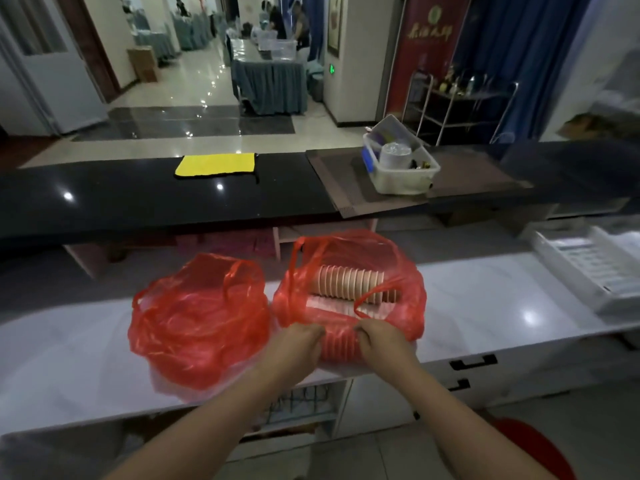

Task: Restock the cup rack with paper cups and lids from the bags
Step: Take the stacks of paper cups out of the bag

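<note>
Paper cups (349,282) lie stacked inside the right red bag (408,299). Left hand (298,344) and right hand (382,341) both pinch its near edge; the second red bag (197,327) touches its left side

Bare forearms, no sleeves; hands (298,344) ungloved.

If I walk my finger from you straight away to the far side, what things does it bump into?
Left hand and right hand, both pinching the open red bag → paper cups inside it → black counter → yellow cloth.
</note>
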### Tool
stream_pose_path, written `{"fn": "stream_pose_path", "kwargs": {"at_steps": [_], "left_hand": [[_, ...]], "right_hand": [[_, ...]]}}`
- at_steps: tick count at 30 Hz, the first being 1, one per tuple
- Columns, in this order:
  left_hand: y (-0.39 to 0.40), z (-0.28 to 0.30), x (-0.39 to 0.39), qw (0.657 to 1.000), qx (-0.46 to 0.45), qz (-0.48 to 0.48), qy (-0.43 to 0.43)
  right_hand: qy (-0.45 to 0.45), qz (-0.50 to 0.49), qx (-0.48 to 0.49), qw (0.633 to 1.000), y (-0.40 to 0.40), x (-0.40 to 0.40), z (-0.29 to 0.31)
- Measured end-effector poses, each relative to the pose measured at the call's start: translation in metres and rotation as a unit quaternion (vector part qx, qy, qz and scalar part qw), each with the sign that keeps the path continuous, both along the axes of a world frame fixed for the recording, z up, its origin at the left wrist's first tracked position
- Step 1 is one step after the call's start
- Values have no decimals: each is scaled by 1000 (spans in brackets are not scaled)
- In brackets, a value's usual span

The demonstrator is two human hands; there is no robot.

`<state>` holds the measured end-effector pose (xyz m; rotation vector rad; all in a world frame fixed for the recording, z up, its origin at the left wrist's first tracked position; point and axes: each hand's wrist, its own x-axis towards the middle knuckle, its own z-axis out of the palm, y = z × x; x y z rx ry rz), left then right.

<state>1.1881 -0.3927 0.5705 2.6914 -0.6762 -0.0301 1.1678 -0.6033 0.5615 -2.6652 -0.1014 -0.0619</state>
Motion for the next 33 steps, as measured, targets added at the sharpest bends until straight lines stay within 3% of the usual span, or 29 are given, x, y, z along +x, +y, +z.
{"fn": "stream_pose_path", "kwargs": {"at_steps": [7,13,18,25,33], "left_hand": [[-3,-25,82,995,-3,-91,-45],[-8,-44,122,985,35,-163,-49],[-3,-47,141,982,119,-143,-20],[7,-43,154,985,129,-105,-47],[8,-59,152,979,173,-96,-54]], "right_hand": [[-54,19,-30,998,1,85,3],[15,31,-74,997,4,134,-18],[47,37,-137,989,-3,160,-29],[143,40,-259,954,-9,199,-39],[175,55,-265,947,-9,211,-44]]}}
